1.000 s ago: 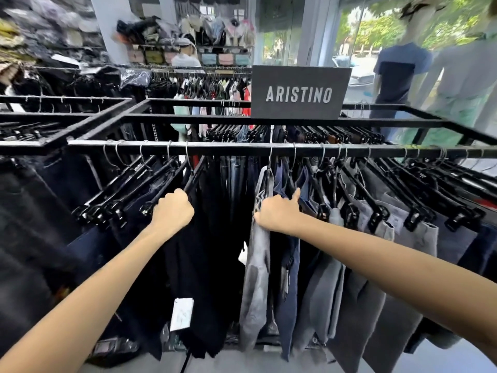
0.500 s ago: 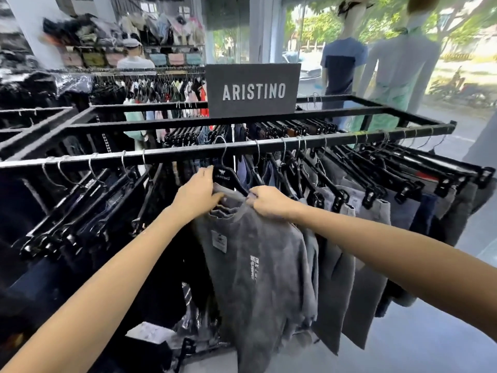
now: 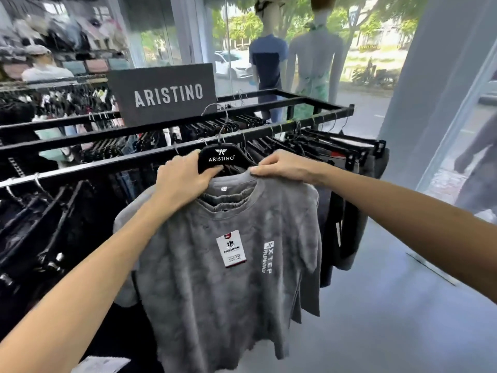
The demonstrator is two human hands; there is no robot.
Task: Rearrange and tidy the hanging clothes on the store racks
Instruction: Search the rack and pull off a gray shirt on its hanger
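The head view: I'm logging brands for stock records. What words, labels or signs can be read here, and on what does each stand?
"ARISTINO" on the dark sign board standing on the rack.
"ARISTINO" with a winged logo on the black hanger.
"XTEP RUNNING", printed vertically on the grey T-shirt.
"FASHION" on the white swing tag; its smaller lines are too blurred to read.
The neck label is too small to read.

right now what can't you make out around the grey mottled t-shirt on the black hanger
Head view only:
- White swing tag on the grey mottled t-shirt: small print too fine to read.
- Black hanger: both arms covered by the left hand, the right hand and the shirt.
- Hanger hook: whether it sits on the black metal rail is unclear.
- Shirt hem: partly cut off by the bottom edge.
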